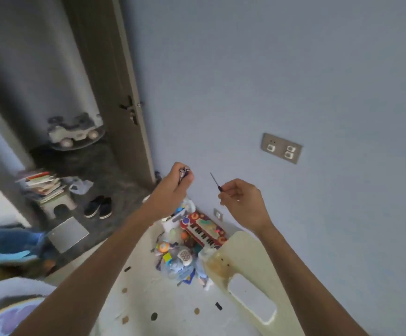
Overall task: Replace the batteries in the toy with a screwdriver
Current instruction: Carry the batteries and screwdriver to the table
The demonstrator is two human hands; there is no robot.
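Chair back (250,275): cream plastic, nearest, at 5 o'clock.
Toy pile (185,253): on the floor by the wall, centre; red toy keyboard (203,230) on its far side.
Left hand (172,187): raised, closed round two batteries (184,172), metal ends showing.
Right hand (242,202): at 3 o'clock of the left, apart; fingers pinched on screwdriver (217,184), tip toward 11 o'clock.
Wall socket (281,148): beyond, at 2 o'clock.

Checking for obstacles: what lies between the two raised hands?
Nothing: in the head view, only bare blue wall shows between the left hand and right hand.
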